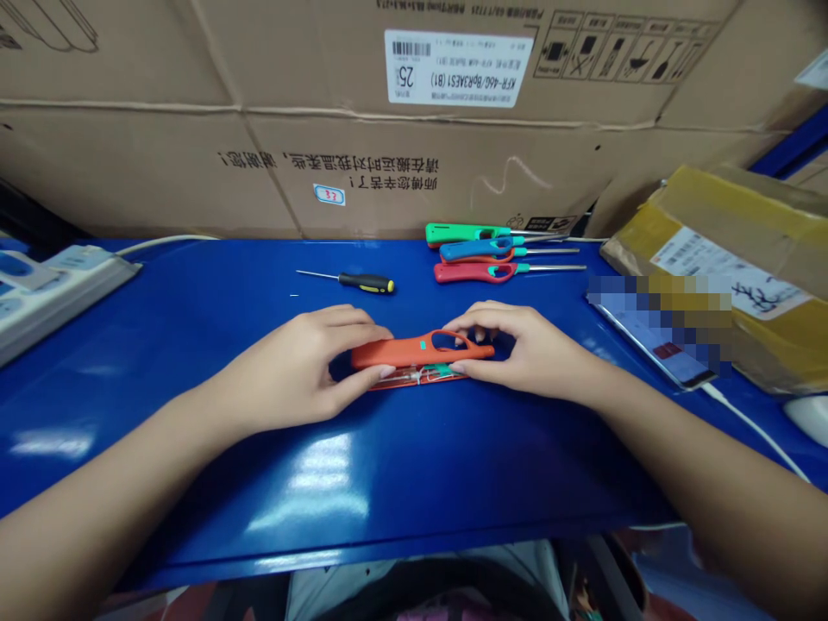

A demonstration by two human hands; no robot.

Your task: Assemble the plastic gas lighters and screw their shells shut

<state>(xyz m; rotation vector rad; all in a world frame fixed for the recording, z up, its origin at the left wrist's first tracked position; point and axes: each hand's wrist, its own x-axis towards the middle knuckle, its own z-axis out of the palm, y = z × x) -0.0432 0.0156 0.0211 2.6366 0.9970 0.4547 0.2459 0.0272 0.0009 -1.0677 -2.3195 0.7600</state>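
Observation:
An orange lighter shell half [388,351] with a trigger opening is held over the other half [423,378], where a green part and a clear tube show. My left hand [310,358] is closed on the left end of the upper half, with the thumb at its near edge. At the right end, my right hand [517,349] grips the same half near the trigger loop, thumb in front and fingers behind. Beyond my hands lies a screwdriver [366,283] with a black and yellow handle. A tiny metal piece [294,296] rests near its tip.
Several gas lighters, including a green one [456,233] and a red one [472,272], lie at the back of the blue table [213,483]. A power strip [58,289] is left; a phone [653,336] leans against a taped box [711,216]. Large cartons [161,172] stand behind.

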